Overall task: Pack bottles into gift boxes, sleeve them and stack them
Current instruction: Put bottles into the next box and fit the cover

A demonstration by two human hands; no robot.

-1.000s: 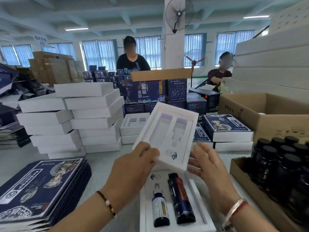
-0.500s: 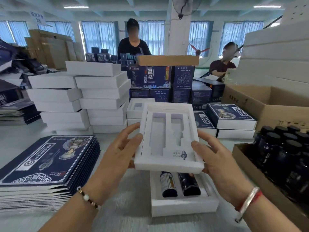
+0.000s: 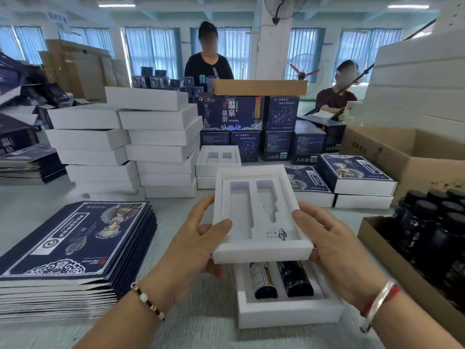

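Lowered closer since a moment ago, the white foam two-slot tray (image 3: 261, 215) hovers over the white bottle-filled gift box (image 3: 289, 311), both hands' fingers (image 3: 216, 226) pinching its sides.

Left hand (image 3: 198, 244) and right hand (image 3: 334, 245), 2 forearms extended forward, palms facing inward, fingers curled in a grip; a bracelet on each wrist.

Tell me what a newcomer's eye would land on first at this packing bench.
First, the white foam tray with two empty cut-outs, held front and centre between the left hand and the right hand. Just below it on the table sits a filled tray with two dark bottles in it. Beyond that, the tall stacks of white boxes at left and the pile of flat navy sleeves near left.
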